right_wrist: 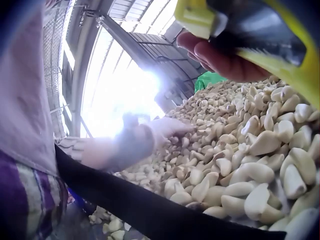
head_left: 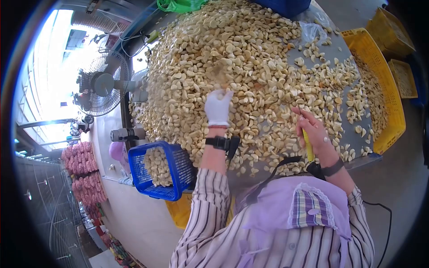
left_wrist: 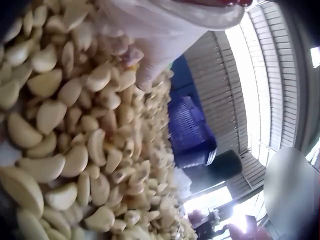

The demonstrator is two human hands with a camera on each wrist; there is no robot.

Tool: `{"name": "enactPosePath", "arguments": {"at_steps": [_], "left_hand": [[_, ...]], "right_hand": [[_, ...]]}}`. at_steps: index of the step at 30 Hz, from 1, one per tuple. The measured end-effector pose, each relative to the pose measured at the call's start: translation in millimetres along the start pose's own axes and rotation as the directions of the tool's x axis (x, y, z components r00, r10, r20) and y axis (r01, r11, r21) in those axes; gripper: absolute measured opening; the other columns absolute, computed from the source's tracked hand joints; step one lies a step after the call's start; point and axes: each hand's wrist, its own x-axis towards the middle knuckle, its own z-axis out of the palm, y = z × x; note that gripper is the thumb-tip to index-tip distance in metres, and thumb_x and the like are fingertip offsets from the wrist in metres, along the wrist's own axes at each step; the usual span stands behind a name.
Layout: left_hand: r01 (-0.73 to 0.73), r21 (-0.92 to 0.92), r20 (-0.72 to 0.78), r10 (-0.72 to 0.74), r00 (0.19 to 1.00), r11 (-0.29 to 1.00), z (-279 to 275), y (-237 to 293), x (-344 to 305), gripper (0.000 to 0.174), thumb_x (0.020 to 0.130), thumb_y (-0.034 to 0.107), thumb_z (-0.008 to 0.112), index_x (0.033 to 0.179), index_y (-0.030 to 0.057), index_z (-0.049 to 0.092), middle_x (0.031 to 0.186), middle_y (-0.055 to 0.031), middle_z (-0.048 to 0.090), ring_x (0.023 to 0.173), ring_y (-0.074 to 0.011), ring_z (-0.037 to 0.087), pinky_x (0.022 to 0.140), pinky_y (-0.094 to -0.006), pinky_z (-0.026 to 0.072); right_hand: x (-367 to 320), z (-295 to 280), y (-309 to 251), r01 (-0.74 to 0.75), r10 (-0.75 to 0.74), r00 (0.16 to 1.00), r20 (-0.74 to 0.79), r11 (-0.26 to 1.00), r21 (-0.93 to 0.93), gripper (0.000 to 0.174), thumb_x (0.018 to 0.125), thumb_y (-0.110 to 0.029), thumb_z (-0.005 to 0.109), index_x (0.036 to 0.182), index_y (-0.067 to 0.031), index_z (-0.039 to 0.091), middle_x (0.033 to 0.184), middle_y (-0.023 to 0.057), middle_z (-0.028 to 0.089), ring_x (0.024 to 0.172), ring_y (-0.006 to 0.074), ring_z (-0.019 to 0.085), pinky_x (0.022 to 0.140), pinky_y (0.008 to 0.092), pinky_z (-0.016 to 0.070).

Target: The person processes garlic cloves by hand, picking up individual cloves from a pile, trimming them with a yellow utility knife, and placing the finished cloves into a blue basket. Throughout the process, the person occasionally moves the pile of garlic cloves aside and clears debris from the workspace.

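Observation:
Peeled garlic cloves [head_left: 254, 58] cover much of the grey table in a thick pile. My left hand [head_left: 218, 107], in a white glove, is over the middle of the pile with its fingers curled. In the left wrist view the gloved hand [left_wrist: 155, 40] pinches a discoloured, purplish clove [left_wrist: 131, 56] at its fingertips, just above other cloves. My bare right hand [head_left: 313, 131] grips a yellow-handled tool [head_left: 308, 146] near the table's front edge. The right wrist view shows the fingers [right_wrist: 227, 62] curled beside the yellow and black tool [right_wrist: 197, 20]; its tip is not clear.
A blue basket [head_left: 181, 165] with cloves stands front left, and a long yellow crate [head_left: 388, 89] of cloves at the right. A fan [head_left: 103, 85] stands left of the pile. Clear plastic [head_left: 313, 32] and a blue container [head_left: 286, 6] lie at the back.

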Motion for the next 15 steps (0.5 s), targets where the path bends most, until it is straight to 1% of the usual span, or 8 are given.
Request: {"name": "enactPosePath", "arguments": {"at_steps": [2,4,5,6,7,11,14,15], "left_hand": [[-0.279,0.447,0.09,0.268,0.959,0.85,15.9,-34.8,12.8,0.038,0.077,0.029,0.071,0.098,-0.0023,0.062,0.074,-0.004,0.061,0.065,-0.016,0.059,0.058,-0.0278,0.0478],[-0.307,0.391,0.144,0.272,0.951,0.868,15.1,-35.9,13.2,0.036,0.077,0.026,0.07,0.098,-0.0029,0.061,0.071,-0.004,0.06,0.057,-0.012,0.056,0.05,-0.0244,0.044],[-0.017,0.033,0.237,0.008,0.971,0.999,9.9,-23.7,5.7,0.035,0.077,0.024,0.069,0.099,-0.0015,0.061,0.069,-0.003,0.058,0.054,-0.0098,0.053,0.046,-0.0224,0.0405],[0.339,-0.276,0.41,-0.209,0.888,0.899,6.2,-14.4,-3.1,0.033,0.077,0.023,0.067,0.1,-0.0001,0.061,0.067,-0.0019,0.056,0.052,-0.0076,0.05,0.042,-0.0203,0.0369],[0.445,-0.366,0.477,-0.245,0.844,0.818,4.8,-11.8,-10.7,0.028,0.08,0.018,0.061,0.102,0.0005,0.059,0.062,0.0005,0.052,0.047,-0.0047,0.044,0.038,-0.0172,0.03],[0.596,-0.578,0.64,-0.143,0.755,0.558,-2.2,25.2,-48.0,0.025,0.085,0.012,0.051,0.104,-0.0015,0.055,0.063,0.0004,0.049,0.046,-0.0048,0.041,0.038,-0.0163,0.0295],[0.647,-0.581,0.716,-0.069,0.695,0.493,2.5,26.9,-66.0,0.023,0.084,0.012,0.051,0.102,-0.0008,0.054,0.067,-0.0005,0.051,0.047,-0.0048,0.042,0.038,-0.016,0.0296],[0.696,-0.505,0.787,-0.06,0.614,0.511,-0.1,23.9,-68.0,0.02,0.083,0.012,0.053,0.1,0.0014,0.053,0.07,-0.0022,0.054,0.049,-0.0044,0.044,0.037,-0.0161,0.0294]], "right_hand": [[0.3,2.2,3.2,-0.009,0.01,1.0,0.006,0.999,-0.035,0.038,0.093,-0.023,0.047,0.127,-0.0072,0.049,0.063,-0.0012,0.05,0.043,0.0049,0.044,0.04,0.0174,0.0363],[-0.7,2.9,2.9,-0.025,0.025,1.0,-0.009,0.998,-0.057,0.038,0.093,-0.023,0.048,0.127,-0.0072,0.049,0.063,-0.0013,0.05,0.043,0.0052,0.044,0.041,0.0177,0.0364],[-2.7,4.0,0.1,-0.02,0.02,1.0,-0.005,0.997,-0.074,0.038,0.093,-0.023,0.048,0.128,-0.0069,0.048,0.063,-0.0013,0.05,0.043,0.0055,0.044,0.041,0.0179,0.0365],[-4.1,4.0,-0.5,-0.02,0.02,1.0,-0.001,0.995,-0.093,0.038,0.093,-0.023,0.048,0.128,-0.0067,0.048,0.063,-0.0013,0.05,0.043,0.0058,0.044,0.041,0.0182,0.0367],[-3.0,2.9,0.7,0.006,-0.006,1.0,0.011,0.997,-0.082,0.039,0.093,-0.023,0.049,0.128,-0.0068,0.047,0.065,-0.0011,0.051,0.045,0.0054,0.045,0.041,0.0185,0.0375],[-1.0,9.0,6.9,0.006,-0.008,1.0,-0.012,0.992,-0.128,0.042,0.092,-0.019,0.051,0.132,-0.0082,0.044,0.068,-0.0013,0.051,0.053,0.0041,0.047,0.043,0.0181,0.04],[-7.3,20.4,-0.7,0.066,-0.05,0.995,0.088,0.978,-0.196,0.053,0.086,-0.02,0.058,0.135,-0.0115,0.04,0.083,0.0025,0.059,0.056,0.0046,0.049,0.044,0.0194,0.0406],[-6.8,22.9,2.6,0.106,-0.086,0.991,0.101,0.97,-0.22,0.055,0.085,-0.017,0.059,0.136,-0.0121,0.039,0.089,0.0027,0.061,0.057,0.0044,0.049,0.045,0.0193,0.041]]}}
